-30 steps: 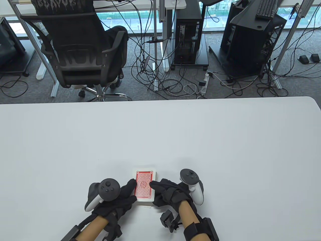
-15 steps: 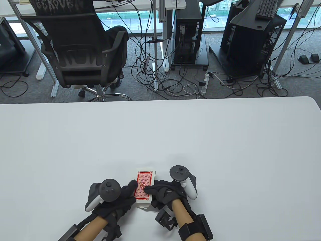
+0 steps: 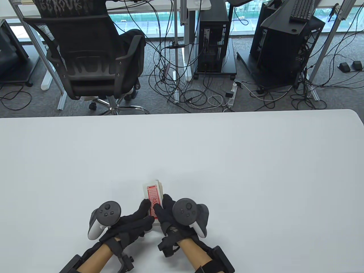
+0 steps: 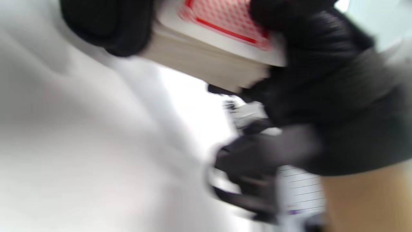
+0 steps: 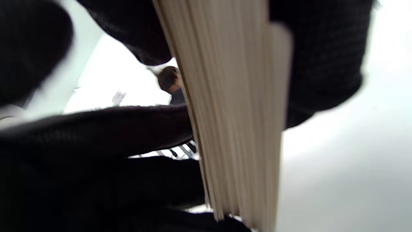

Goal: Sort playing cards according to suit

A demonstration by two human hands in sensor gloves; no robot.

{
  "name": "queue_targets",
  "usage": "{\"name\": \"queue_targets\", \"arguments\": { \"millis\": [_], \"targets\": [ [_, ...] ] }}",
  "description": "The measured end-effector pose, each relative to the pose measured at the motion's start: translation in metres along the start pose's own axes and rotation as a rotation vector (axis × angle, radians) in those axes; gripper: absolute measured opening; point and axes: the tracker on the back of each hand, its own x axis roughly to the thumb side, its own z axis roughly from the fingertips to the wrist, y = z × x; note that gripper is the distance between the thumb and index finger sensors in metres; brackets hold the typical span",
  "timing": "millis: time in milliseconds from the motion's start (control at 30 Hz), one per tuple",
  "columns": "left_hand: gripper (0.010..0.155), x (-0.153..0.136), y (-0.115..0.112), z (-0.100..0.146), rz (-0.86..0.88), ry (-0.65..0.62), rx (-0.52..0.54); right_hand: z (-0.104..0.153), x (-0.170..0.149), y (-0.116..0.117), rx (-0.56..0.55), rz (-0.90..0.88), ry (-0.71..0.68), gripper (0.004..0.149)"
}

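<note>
A deck of playing cards (image 3: 153, 193) with a red patterned back is tilted up on its side near the table's front edge. My right hand (image 3: 164, 211) grips the deck, fingers curled round its right side. My left hand (image 3: 142, 213) holds it from the left, thumb on the red back. In the left wrist view the deck (image 4: 212, 61) shows its stacked edge between black gloved fingers (image 4: 106, 29). The right wrist view looks along the deck's (image 5: 231, 112) card edges, with gloved fingers (image 5: 322, 58) on both sides.
The white table (image 3: 182, 153) stretches wide beyond the hands. Past its far edge stand a black office chair (image 3: 85, 54), floor cables and computer towers (image 3: 213, 37).
The deck has been lifted from lying flat and tipped up on its side. My right hand moved left and closed round it; my left hand shifted slightly left.
</note>
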Motion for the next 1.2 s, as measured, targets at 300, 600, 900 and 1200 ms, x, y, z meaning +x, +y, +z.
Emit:
{"name": "queue_targets", "arguments": {
  "millis": [300, 600, 900, 1200],
  "targets": [
    [0.106, 0.02, -0.014, -0.003, 0.384, -0.354, -0.075, 0.027, 0.08, -0.016, -0.165, 0.446, -0.375, 0.069],
    [0.084, 0.034, -0.015, 0.002, 0.854, -0.431, -0.076, 0.047, 0.117, -0.026, -0.221, 0.505, -0.554, 0.068],
    [0.061, 0.037, 0.011, 0.026, 0.687, -0.348, 0.255, 0.043, 0.12, -0.037, -0.111, 0.271, -0.562, 0.068],
    [0.061, 0.007, 0.03, 0.029, 0.805, -0.325, 0.136, 0.005, 0.074, -0.057, -0.242, 0.216, -0.401, 0.081]
  ]
}}
